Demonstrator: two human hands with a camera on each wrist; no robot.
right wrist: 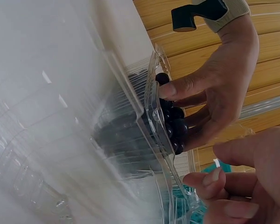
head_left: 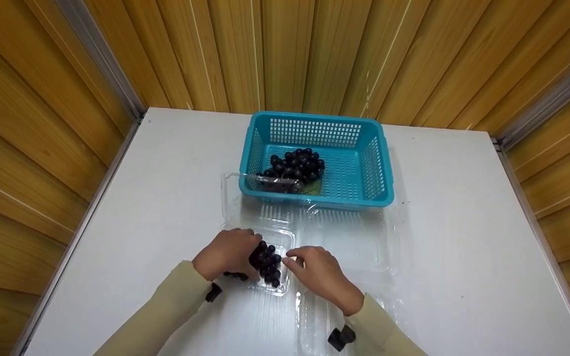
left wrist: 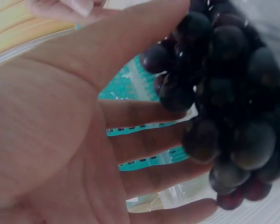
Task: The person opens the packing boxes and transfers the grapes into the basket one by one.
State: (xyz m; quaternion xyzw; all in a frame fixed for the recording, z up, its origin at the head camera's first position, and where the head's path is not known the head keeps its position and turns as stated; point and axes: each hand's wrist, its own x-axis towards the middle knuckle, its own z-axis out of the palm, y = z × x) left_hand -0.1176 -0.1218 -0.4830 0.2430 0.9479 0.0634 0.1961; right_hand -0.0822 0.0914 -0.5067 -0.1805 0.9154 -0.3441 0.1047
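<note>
A bunch of dark grapes [head_left: 268,262] lies in a small clear plastic clamshell box [head_left: 281,291] near the front of the table. My left hand [head_left: 230,252] grips the bunch from the left, its thumb on the near side. In the left wrist view, the fingers [left wrist: 149,144] reach behind the grapes [left wrist: 224,88]. Beside the box's right edge is my right hand [head_left: 317,272], fingers loosely bent and holding nothing. Its fingertips [right wrist: 212,177] are close to the box rim in the right wrist view; whether they touch it I cannot tell.
Behind the box stands a teal plastic basket [head_left: 386,183] with more dark grapes [head_left: 297,163] inside. The box's raised clear lid [head_left: 230,198] overlaps the basket's front left. Other clear containers [head_left: 349,247] lie right of the box. Wood-patterned walls [head_left: 285,54] border the white table [head_left: 448,222].
</note>
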